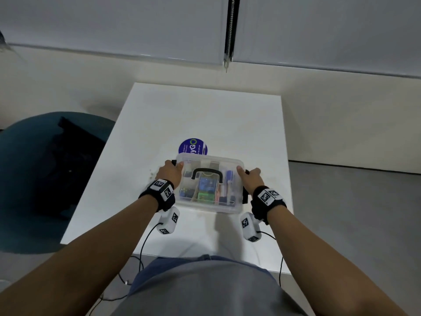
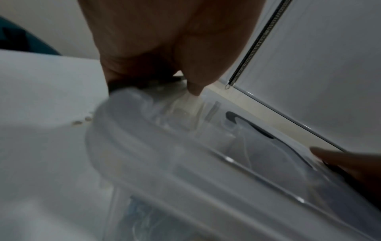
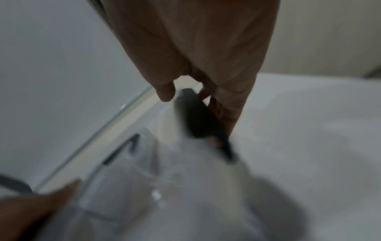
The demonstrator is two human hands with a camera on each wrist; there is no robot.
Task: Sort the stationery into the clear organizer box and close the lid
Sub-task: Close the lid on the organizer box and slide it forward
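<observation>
The clear organizer box sits near the middle of the white table with its lid on and the black carry handle lying flat. Colourful stationery shows through the plastic. My left hand grips the box's left end, thumb pressed on the lid corner and fingers curled round the black left latch. My right hand grips the right end the same way, thumb over the lid and fingers curled behind the black right latch. Whether the latches are snapped down cannot be made out.
A round purple sticker lies on the table just behind the box. A teal chair holding a dark object stands to the left. The wall and a hanging blind chain are behind the table. Sensor cables trail off the near edge.
</observation>
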